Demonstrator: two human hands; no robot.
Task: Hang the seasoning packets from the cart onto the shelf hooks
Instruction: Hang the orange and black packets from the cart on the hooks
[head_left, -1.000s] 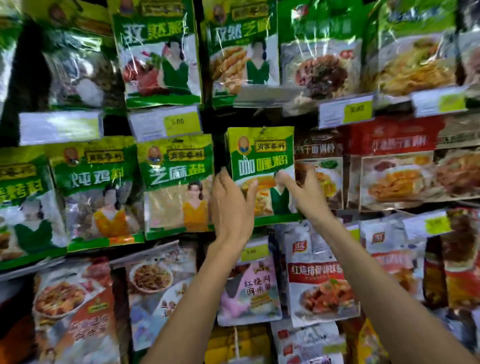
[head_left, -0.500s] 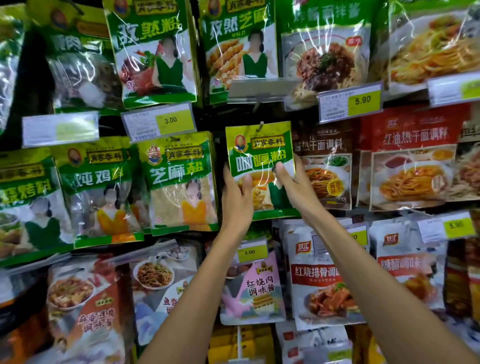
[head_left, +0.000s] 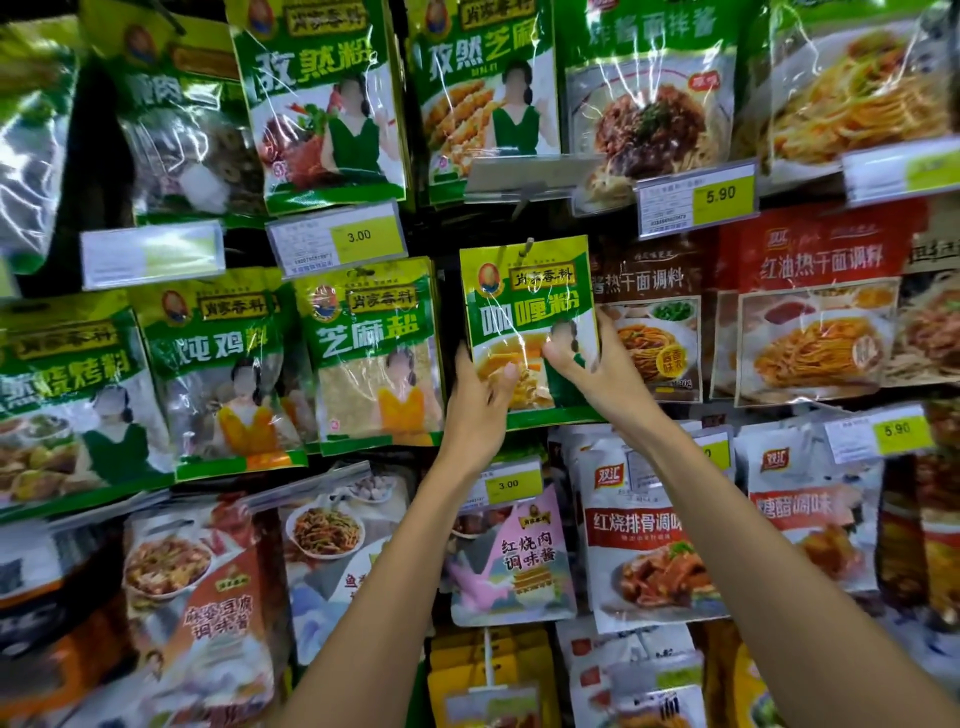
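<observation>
The green-and-yellow glossy plastic curry-powder packet (head_left: 530, 312) hangs upright at the middle of the shelf wall. The thin metal shelf hook (head_left: 528, 246) shows at the hole in its top edge. It looks threaded, though how far back the packet sits on the hook cannot be told.

The left hand (head_left: 480, 395) holds the packet's lower left edge, thumb on the front and fingers behind. The right hand (head_left: 592, 371) holds the lower right part the same way, thumb across the printed face. Both hands are closed on the packet.

By its look the packet is light, flat and limp: thin film with loose powder that will sag to the bottom. The shiny skin is probably slippery, so a pinch on the side seams is safer than pressing on the face. The punched hole is the weak spot and a hard tug there might tear it. A hold nearer the top would steer the hole better.

Just left of the packet hangs a green sesame-salt pouch (head_left: 371, 353), and just right of it a brown noodle-sauce pouch (head_left: 649, 322). Above the packet juts a clear plastic tag holder (head_left: 524, 176). Below it are a yellow price label (head_left: 508, 486) and a pink sauce pouch (head_left: 514, 561). No cart is in view.
</observation>
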